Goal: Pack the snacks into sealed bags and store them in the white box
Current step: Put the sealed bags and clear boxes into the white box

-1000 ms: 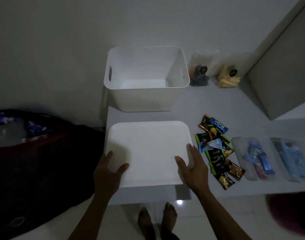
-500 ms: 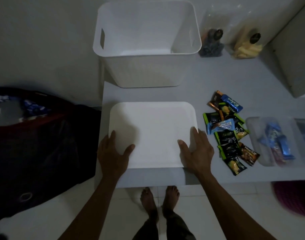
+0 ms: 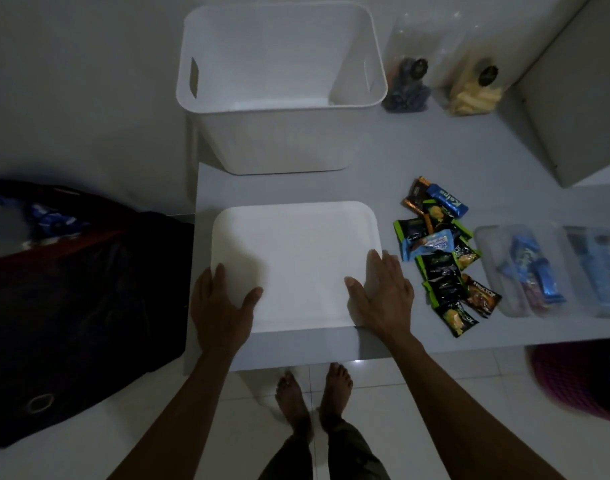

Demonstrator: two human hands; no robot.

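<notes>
A flat white lid (image 3: 295, 265) is being pressed down on the table (image 3: 435, 150) by two open hands. The left hand (image 3: 224, 306) is being laid flat over the lid's near left corner, with the fingers spread and nothing being gripped. The right hand (image 3: 383, 292) is being laid flat over the near right corner, open too, with nothing being gripped.

The white box (image 3: 279, 88) is being kept straight behind the lid, away from the person, with its top open and nothing seen inside. The loose snacks (image 3: 438, 254) are being left in a heap just beside the right hand, on the side away from the lid. The heap is being stretched from far to near, so its long way is running almost the same way as the right forearm. The right hand is much nearer to the snacks than the left hand, so the snacks are probably best reached by the right hand with a short move sideways.

Two clear bags (image 3: 525, 271) with blue packets inside are being kept farther right, past the heap. Two more filled bags (image 3: 442, 88) are being stood at the back, right of the box.
</notes>
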